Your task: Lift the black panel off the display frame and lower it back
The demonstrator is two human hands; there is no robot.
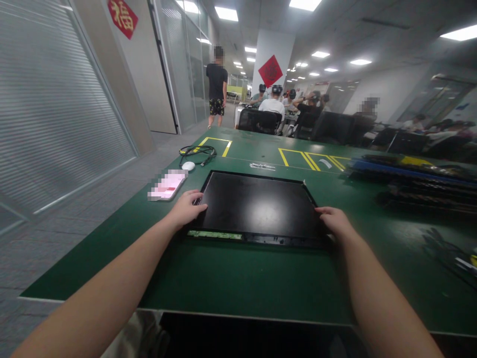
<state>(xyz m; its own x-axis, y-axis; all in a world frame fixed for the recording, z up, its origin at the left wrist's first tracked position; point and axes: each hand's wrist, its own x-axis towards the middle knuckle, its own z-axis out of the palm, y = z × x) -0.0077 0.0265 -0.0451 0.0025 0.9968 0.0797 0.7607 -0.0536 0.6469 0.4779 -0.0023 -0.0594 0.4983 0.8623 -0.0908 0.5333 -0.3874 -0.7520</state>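
The flat black rectangular panel (257, 206) is clasped at nine and three o'clock by left hand (185, 208) and right hand (335, 222), each grip curled shut; fingertips are hidden.

Only readable bit: a gold 福 on the red diamond sign (122, 17), upper left, on the grey wall (149, 74). The red diamond (270, 71) on the pillar (278, 42), top centre, is too blurry.

Your left forearm (112, 278) and right forearm (376, 293) are uncovered along all that shows of them, and your left hand (186, 209) and right hand (335, 221) are bare. Under the tabletop's (242, 278) near edge, by your left arm, you wear pale, mottled cloth (143, 333), grey-beige with darker blotches; the garment cannot be told.
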